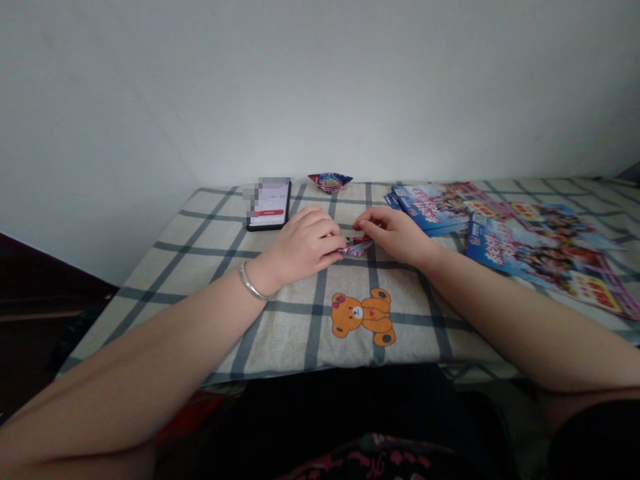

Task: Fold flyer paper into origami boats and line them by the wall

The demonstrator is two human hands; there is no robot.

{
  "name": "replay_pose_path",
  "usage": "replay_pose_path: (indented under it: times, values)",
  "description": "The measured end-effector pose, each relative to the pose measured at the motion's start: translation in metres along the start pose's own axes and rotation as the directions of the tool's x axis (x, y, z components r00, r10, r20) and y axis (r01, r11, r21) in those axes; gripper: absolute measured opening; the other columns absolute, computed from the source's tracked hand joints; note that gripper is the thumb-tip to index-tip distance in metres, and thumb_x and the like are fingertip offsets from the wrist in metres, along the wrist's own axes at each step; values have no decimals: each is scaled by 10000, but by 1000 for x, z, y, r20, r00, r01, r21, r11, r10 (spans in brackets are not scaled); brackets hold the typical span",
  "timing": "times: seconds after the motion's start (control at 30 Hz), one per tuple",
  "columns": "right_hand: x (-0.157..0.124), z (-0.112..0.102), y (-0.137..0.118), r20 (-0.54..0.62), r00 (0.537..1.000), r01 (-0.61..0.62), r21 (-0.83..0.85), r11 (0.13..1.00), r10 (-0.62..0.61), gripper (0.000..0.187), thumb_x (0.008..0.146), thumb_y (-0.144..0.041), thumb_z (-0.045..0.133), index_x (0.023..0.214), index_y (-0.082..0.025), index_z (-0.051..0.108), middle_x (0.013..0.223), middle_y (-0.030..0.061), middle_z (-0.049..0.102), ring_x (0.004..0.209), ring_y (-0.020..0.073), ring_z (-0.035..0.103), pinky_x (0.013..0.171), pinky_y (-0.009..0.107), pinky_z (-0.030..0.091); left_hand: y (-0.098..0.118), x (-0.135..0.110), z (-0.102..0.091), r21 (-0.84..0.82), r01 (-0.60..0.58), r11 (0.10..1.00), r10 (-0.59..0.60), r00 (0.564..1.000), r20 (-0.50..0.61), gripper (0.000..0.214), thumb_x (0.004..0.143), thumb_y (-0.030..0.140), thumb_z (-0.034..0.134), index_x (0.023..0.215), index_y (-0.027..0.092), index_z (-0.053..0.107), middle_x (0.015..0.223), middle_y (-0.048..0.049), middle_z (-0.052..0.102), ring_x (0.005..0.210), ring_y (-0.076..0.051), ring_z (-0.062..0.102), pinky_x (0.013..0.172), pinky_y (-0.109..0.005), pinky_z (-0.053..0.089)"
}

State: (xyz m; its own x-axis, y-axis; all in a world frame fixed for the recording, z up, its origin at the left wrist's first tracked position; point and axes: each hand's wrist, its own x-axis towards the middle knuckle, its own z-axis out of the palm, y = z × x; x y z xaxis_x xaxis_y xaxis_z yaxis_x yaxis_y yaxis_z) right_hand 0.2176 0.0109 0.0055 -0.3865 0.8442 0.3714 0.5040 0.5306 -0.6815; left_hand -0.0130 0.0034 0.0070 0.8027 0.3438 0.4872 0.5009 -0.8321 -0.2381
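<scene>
A small piece of folded printed paper [358,249] lies on the checked tablecloth, between my two hands. My left hand [307,245], with a silver bangle on its wrist, has its fingers bent and closed on the paper's left end. From the other side my right hand [393,233] curls its thumb and fingers round the right end. Both hands hide much of the paper, so its full shape does not show. Beyond them, near the wall, stands a folded paper boat [331,181] in red and blue print.
A phone [273,202] with its screen lit is left of the paper boat. Printed flyers [540,260] lie spread at the right, near my right forearm, with a stack of flyers [430,205] behind. The tablecloth [280,327] has a bear print. A white wall [320,87] borders the back.
</scene>
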Motion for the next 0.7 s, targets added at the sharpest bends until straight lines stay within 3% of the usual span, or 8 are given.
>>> replay_pose_path:
  times: [0.1,0.23,0.27,0.33,0.43,0.53,0.7]
  values:
    - [0,0,-1,10,999,-37,85,996,36,249,907,-340,506,876,-174,689,874,51,726,734,155,605,698,306,490,2,2,-1,46,-10,999,10,1000,15,245,979,222,513,872,234,733,914,-30,666,947,-211,563,1032,-443,408]
    - [3,-3,6,3,999,-33,-9,999,33,243,868,-213,485,913,-178,721,856,42,720,735,156,602,715,313,495,2,0,0,38,69,997,-69,998,-2,233,968,234,539,868,229,749,932,-50,647,979,-231,538,988,-436,430]
    - [3,-5,8,7,1000,-11,-47,999,11,278,839,-147,463,922,-182,726,861,40,718,750,158,611,736,318,501,1,0,1,28,85,996,-85,996,-5,213,960,239,558,869,228,750,934,-53,643,984,-236,534,973,-434,433]
    - [4,-7,13,58,986,162,-120,979,-156,330,782,-55,448,889,-184,732,920,53,716,868,173,637,836,336,506,-2,-2,3,9,103,995,-103,995,-3,170,942,242,597,872,229,751,937,-53,637,984,-239,533,953,-431,436]
    - [4,-8,18,195,916,384,-172,907,-350,332,772,-16,476,893,-176,741,1005,85,692,971,188,639,898,340,504,-4,-3,5,-12,107,994,-107,994,28,129,923,227,629,881,235,750,953,-48,633,991,-238,535,948,-427,437]
    - [3,-5,20,259,891,435,-246,866,-374,324,790,-21,522,955,-187,747,1069,92,675,998,200,630,891,347,504,-6,-4,7,-32,100,995,-98,994,47,128,924,217,628,899,236,753,957,-49,627,996,-235,531,940,-425,447]
    - [4,-4,18,273,881,468,-392,792,-386,296,850,-68,562,1000,-226,761,1111,81,666,1010,210,606,890,353,476,-8,-6,13,-117,120,986,-118,993,20,189,951,191,579,940,236,762,986,-59,605,1008,-217,522,895,-377,485]
